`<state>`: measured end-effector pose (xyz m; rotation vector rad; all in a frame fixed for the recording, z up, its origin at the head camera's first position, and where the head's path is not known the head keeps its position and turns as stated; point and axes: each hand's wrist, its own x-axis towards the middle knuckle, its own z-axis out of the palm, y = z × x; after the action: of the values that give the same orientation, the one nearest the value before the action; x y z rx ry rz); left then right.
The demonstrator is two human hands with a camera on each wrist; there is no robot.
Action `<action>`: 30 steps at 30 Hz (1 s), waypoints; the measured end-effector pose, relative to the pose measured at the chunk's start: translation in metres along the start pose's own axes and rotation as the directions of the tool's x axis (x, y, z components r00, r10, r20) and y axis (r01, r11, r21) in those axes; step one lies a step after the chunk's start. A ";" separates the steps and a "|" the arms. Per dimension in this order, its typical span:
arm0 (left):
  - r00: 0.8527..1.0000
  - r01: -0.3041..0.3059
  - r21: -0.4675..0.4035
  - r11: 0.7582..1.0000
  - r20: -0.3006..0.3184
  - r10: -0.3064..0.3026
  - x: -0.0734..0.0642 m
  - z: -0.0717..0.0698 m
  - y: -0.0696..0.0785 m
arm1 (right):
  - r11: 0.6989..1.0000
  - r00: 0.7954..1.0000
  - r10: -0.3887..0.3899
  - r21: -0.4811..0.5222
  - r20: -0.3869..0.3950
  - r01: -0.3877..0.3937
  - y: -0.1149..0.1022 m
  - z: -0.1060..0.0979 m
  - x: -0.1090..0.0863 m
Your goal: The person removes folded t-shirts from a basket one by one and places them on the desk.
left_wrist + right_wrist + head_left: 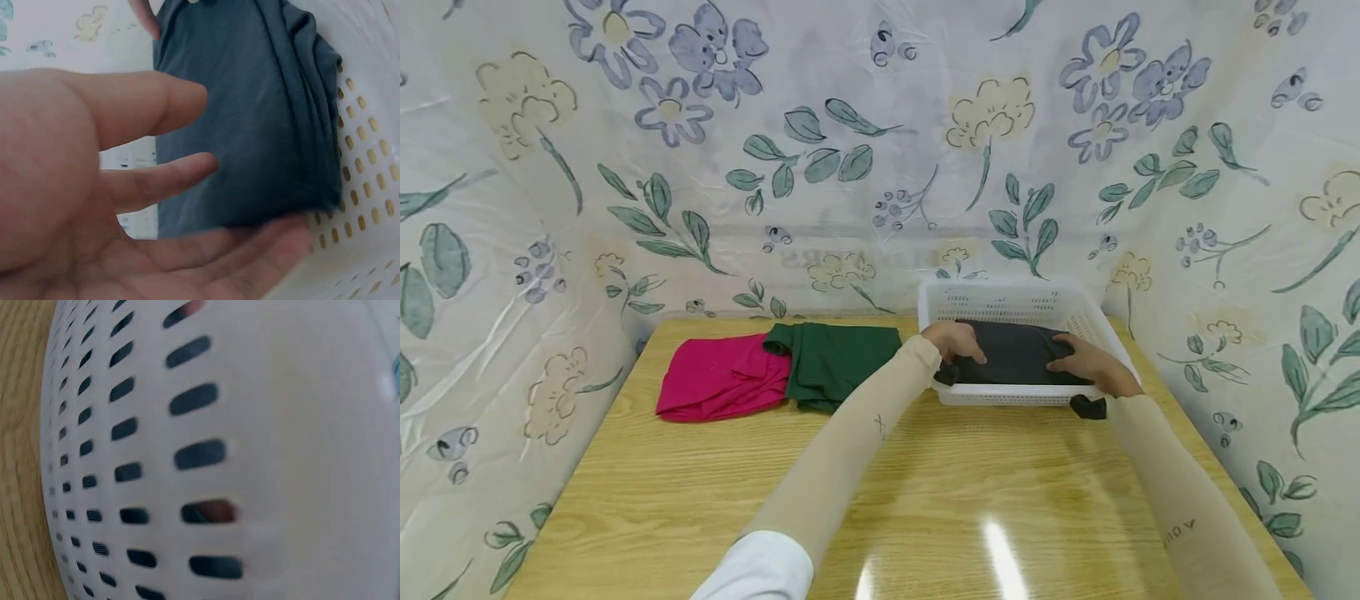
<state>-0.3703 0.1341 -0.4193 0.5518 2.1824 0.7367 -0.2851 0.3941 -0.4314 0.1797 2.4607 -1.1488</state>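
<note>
A folded dark grey-blue cloth garment point(1011, 354) lies in a white plastic basket point(1000, 397). My left hand point(953, 340) is over the basket's left end, beside the garment. In the left wrist view, its thumb and fingers point(187, 165) are spread and fairly straight, with the lower fingertips right at the folded garment's point(231, 119) edge. Over the right end, my right hand point(1088, 364) reaches inside the basket, thumb and finger apart on the garment. The right wrist view is mostly filled by the basket's slotted wall point(262, 425), with dark cloth and bits of skin showing through the slots.
On the wooden table point(715, 500), left of the basket, lie a green folded cloth point(842, 354) and a bright pink one point(718, 379), the green overlapping the pink. A flower-printed sheet point(850, 217) hangs behind and along both sides.
</note>
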 end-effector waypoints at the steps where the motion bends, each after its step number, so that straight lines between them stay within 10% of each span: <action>1: 1.000 0.000 -0.032 1.000 -0.010 0.000 0.001 0.000 -0.001 | 1.000 1.000 -0.004 0.012 -0.001 0.004 0.000 0.000 0.000; 21: 1.000 0.023 -0.355 0.935 0.010 -0.020 0.009 -0.004 -0.005 | 0.979 0.999 0.021 0.201 -0.026 -0.016 0.009 -0.005 0.007; 30: 0.991 -0.067 -0.314 0.947 -0.131 0.026 0.008 -0.005 -0.006 | 0.979 0.996 -0.051 0.192 -0.069 0.063 0.011 -0.007 0.003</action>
<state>-0.3795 0.1327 -0.4246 0.3998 2.1091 1.1510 -0.2871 0.4063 -0.4366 0.2063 2.4204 -1.4290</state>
